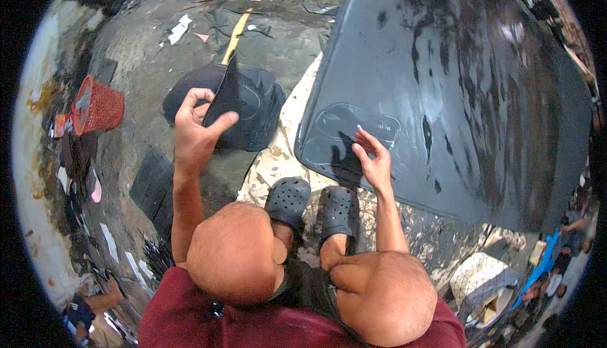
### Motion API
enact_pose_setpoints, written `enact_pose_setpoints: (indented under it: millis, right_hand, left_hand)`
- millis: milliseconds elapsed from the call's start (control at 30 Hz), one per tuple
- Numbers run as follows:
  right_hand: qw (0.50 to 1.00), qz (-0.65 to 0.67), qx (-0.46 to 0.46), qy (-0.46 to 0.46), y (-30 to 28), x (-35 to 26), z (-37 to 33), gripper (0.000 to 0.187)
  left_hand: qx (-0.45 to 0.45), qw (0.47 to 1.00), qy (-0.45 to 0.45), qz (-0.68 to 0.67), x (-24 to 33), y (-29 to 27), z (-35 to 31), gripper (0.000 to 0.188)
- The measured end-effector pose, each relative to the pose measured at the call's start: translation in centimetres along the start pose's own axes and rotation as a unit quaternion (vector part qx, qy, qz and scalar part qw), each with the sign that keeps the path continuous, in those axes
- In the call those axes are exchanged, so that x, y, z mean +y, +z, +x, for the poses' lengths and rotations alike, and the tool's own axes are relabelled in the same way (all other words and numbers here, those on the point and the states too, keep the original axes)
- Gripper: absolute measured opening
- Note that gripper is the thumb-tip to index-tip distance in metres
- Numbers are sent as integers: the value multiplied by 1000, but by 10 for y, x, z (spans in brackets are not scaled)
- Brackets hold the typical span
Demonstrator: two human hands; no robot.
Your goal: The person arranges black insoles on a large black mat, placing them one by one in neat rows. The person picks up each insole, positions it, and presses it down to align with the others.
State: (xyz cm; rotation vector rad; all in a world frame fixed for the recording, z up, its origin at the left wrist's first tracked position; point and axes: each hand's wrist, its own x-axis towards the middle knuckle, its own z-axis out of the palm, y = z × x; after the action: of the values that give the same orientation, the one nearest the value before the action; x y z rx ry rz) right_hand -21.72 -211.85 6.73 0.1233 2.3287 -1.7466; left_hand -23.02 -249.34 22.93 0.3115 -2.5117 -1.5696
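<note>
My left hand grips a thin black sole-shaped piece by its edge, thumb on one side and fingers on the other. The piece stands tilted up over a pile of similar black pieces on the ground. My right hand hovers at the near left corner of a large shiny black sheet; its thumb and fingers are slightly apart, and I see nothing between them. Pale rounded sole outlines are marked on the sheet just beyond these fingers. Whether the fingertips touch the sheet, I cannot tell.
A red plastic basket stands at the left. A yellow strip lies beyond the pile, among paper scraps. My feet, in dark clogs, rest at the sheet's near edge. A white container sits at the lower right.
</note>
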Motion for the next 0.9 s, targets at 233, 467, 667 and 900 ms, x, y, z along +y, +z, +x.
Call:
enact_pose_setpoints:
  millis: [233, 467, 667, 900]
  right_hand:
    - [926, 376, 29, 14, -57, -32, 58, 73]
    - [984, 86, 151, -35, -107, 5, 145, 57]
    - [982, 77, 172, -5, -110, 32, 176, 51]
    - [989, 53, 139, 3, -110, 71, 194, 54]
  left_hand:
    - [-95, 937, -102, -321, 33, 141, 36, 62]
    - [-125, 960, -178, -177, -66, 234, 103, 41]
    - [-169, 956, -205, -122, -112, 255, 126, 41]
    - [-165, 962, -211, -45, -121, 270, 131, 38]
